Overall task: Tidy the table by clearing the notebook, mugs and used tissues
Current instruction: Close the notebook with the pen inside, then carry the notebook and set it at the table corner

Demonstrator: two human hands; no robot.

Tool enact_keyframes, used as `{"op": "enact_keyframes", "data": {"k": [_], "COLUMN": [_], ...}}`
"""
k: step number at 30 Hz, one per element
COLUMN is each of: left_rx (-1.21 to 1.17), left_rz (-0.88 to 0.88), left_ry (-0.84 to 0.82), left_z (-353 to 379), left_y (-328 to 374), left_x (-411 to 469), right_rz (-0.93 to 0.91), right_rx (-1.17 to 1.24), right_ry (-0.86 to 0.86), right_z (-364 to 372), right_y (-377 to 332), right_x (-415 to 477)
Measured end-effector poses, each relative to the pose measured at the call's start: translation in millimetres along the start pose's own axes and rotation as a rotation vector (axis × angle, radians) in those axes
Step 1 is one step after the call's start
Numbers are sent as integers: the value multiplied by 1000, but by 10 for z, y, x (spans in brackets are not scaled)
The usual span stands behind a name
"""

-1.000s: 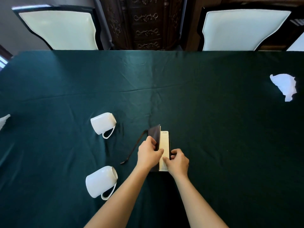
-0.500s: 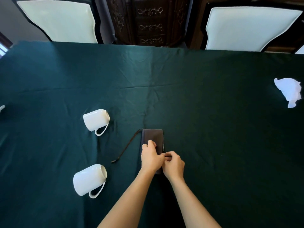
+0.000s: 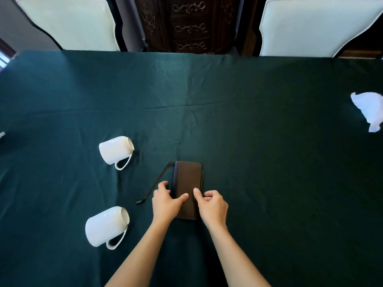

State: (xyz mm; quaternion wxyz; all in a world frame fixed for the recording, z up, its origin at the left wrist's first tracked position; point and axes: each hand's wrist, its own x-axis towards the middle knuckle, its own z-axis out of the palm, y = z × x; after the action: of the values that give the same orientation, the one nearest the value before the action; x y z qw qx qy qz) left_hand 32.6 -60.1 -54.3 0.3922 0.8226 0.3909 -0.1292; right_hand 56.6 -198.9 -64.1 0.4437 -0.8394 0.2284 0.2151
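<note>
A closed brown notebook [image 3: 188,177] lies flat on the dark green tablecloth [image 3: 259,146], its thin strap [image 3: 158,180] trailing off to the left. My left hand [image 3: 165,203] grips its near left edge with the thumb on the cover. My right hand [image 3: 213,206] holds the near right edge, one finger pressed on the cover. Two white mugs lie on their sides to the left, one farther [image 3: 115,149] and one nearer [image 3: 104,225]. A crumpled white tissue [image 3: 370,109] sits at the far right; a white scrap [image 3: 1,134] shows at the left edge.
Two pale upholstered chairs [image 3: 68,21] [image 3: 317,25] stand behind the table's far edge. Between them is a dark carved cabinet [image 3: 188,23].
The notebook, open on its pages a second ago, is now closed flat. My hands have spread apart to its two near edges. The view has shifted slightly.
</note>
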Motion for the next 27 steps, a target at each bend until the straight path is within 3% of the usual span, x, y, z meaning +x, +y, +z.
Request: {"op": "enact_keyframes", "data": {"k": [3, 10, 14, 17, 24, 27], "left_rx": [-10, -335, -548, -649, -623, -645], "left_rz": [-17, -31, -20, 42, 276, 436], "left_ry": [-48, -203, -271, -339, -464, -380], "left_z": [35, -24, -147, -319, -856, -1290], "left_y": [77, 144, 172, 226, 398, 549], "left_x": [45, 0, -128, -274, -497, -456], "right_rz": [15, 155, 192, 100, -94, -155], "right_rx": [13, 143, 501, 758, 948, 1032], "right_ry": [-1, -121, -308, -432, -284, -159], "right_z": [-23, -88, -191, -326, -459, -472], "right_y": [-21, -42, -57, -188, -538, -677], "right_x": [1, 26, -41, -248, -940, -1365]}}
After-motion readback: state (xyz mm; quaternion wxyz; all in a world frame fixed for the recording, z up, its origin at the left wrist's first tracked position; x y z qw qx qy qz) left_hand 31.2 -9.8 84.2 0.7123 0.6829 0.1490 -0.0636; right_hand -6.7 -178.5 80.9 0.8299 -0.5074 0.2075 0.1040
